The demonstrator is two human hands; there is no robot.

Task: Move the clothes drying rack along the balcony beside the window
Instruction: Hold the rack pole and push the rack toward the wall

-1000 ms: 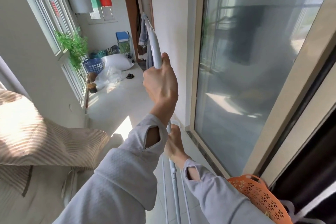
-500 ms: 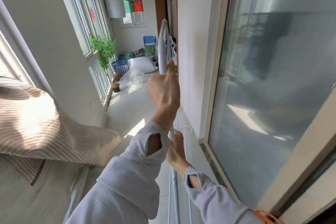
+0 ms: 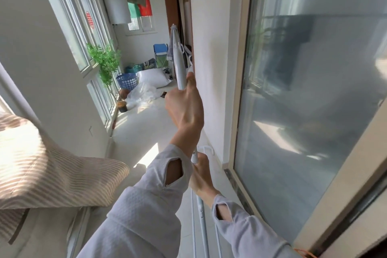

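Your right hand grips the clothes drying rack low on its pole; your left hand is clenched higher up. Folded, slim and white (a grey cloth hangs at its top), it stands close beside the window, which it could strike if it swings. Clutter ahead may snag its legs.

The white metal folded drying rack is running out of frame at the bottom edge, so its feet aren't showing. The left hand is covering part of its upper bar; the right hand is sitting half behind the left grey sleeve, fingers not visible. An orange plastic object is getting cut off at the bottom edge, can't tell what it is. The beige striped cloth is running off the left edge. Small dark item on the floor behind the left hand: too small to ID.
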